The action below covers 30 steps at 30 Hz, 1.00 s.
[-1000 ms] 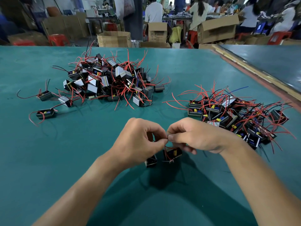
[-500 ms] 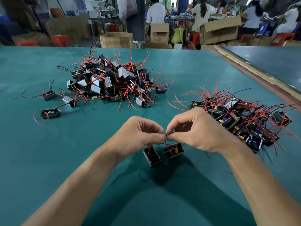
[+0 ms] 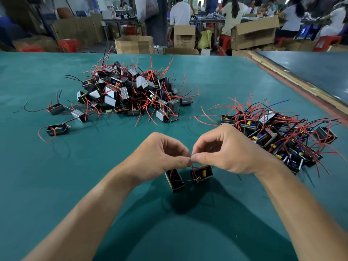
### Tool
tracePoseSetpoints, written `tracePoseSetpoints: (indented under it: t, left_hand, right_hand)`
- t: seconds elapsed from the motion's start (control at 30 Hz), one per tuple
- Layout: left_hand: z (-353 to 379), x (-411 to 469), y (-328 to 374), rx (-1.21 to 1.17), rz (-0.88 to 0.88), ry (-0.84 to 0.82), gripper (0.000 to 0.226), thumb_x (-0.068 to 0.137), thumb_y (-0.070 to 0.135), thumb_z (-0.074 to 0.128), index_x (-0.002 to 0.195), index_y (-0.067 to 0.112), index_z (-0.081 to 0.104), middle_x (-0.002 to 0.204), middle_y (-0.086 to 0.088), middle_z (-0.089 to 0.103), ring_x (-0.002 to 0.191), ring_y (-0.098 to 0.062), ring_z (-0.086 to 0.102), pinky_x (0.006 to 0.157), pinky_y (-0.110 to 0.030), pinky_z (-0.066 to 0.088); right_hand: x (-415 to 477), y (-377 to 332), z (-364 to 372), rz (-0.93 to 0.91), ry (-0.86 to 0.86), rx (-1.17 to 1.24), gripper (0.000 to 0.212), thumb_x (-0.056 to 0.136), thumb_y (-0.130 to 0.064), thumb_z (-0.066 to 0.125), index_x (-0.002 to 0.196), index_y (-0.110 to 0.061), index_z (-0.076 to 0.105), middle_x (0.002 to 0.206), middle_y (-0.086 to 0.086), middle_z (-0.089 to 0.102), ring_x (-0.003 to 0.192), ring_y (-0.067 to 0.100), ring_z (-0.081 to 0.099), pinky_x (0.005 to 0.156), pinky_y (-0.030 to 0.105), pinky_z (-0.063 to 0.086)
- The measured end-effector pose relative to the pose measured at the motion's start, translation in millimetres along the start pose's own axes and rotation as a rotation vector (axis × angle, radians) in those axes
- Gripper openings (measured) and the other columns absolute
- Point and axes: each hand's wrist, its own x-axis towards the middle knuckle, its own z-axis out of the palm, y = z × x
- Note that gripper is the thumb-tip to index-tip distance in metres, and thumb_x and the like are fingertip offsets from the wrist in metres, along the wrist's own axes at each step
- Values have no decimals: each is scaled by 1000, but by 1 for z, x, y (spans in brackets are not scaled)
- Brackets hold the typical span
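Two small black box modules hang just above the green table [image 3: 94, 185] from thin red wires. The left module [image 3: 174, 180] dangles below my left hand [image 3: 160, 159]. The right module [image 3: 201, 173], with a yellow part inside, dangles below my right hand [image 3: 226, 149]. Thumb and forefinger of each hand pinch the red wire ends [image 3: 190, 161], and the fingertips of both hands meet there. A bare twisted wire end sticks out of the right module.
A big heap of black modules with red wires [image 3: 130, 93] lies at the back left, with three strays [image 3: 56, 129] to its left. A second heap [image 3: 278, 134] lies close to my right hand. Cardboard boxes [image 3: 133, 44] and seated people are beyond the table's far edge.
Both hands have risen, lifting the two modules off the table so that they now dangle from the wires. The pinch on the wire ends is unchanged.
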Motion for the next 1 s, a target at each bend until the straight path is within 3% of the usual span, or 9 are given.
tracePoseSetpoints:
  t: [0.07,0.17,0.3,0.37,0.6,0.7,0.77,0.93,1.0]
  left_hand:
    - [2,0,0,61,33,34,17,81,6,77,70,18,76,64,5,68,60,-7,53,60,-25,44]
    - [8,2,-1,128,99,130,15,79,7,77,69,18,75,60,7,67,53,-3,51,54,-17,42]
    - [19,3,-5,269,233,336,14,76,11,72,70,23,72,57,9,64,45,0,43,47,-14,37]
    - [20,3,-6,299,250,369,13,76,10,72,69,22,73,57,9,64,44,0,42,47,-12,35]
    - [14,7,-4,117,103,362,15,81,8,74,67,12,72,64,-12,68,54,-11,50,52,-24,42]
    - [13,8,-4,41,48,343,13,82,7,73,69,9,72,58,-7,63,53,-14,46,52,-27,38]
    - [12,8,-4,28,22,345,14,82,6,72,68,10,72,57,-1,63,52,-12,46,52,-27,39]
    - [14,7,-3,80,72,338,14,82,6,73,69,10,72,66,-20,66,56,-15,48,53,-27,40]
    - [15,5,-4,151,112,352,15,81,7,74,67,14,73,64,-11,68,53,-10,51,52,-22,42]
  right_hand:
    - [0,-1,1,5,-9,2,17,85,-5,73,71,-14,71,60,-6,67,55,2,56,56,16,45]
    - [3,0,3,108,9,66,22,89,-3,68,69,-10,66,58,4,62,54,13,53,55,29,45]
    - [8,3,5,377,58,371,25,90,-9,67,66,-13,63,56,-2,57,45,7,47,44,18,38]
    - [8,4,5,415,76,426,23,89,-13,69,66,-15,65,58,-3,59,45,5,46,42,16,37]
    - [13,8,11,57,342,83,19,80,-5,79,71,-21,72,59,-13,65,51,2,51,53,18,42]
    - [11,10,13,-11,341,-19,18,81,-9,79,73,-24,75,58,-12,63,52,8,46,51,24,36]
    - [10,11,12,-26,317,-62,21,83,-10,77,73,-28,75,55,-16,60,49,5,41,48,19,33]
    - [9,11,8,-14,267,-88,18,84,-9,77,77,-25,77,61,-19,66,52,-1,48,53,13,39]
    - [9,10,8,-3,239,-77,18,86,-9,76,76,-24,75,61,-19,66,52,-3,51,55,12,40]
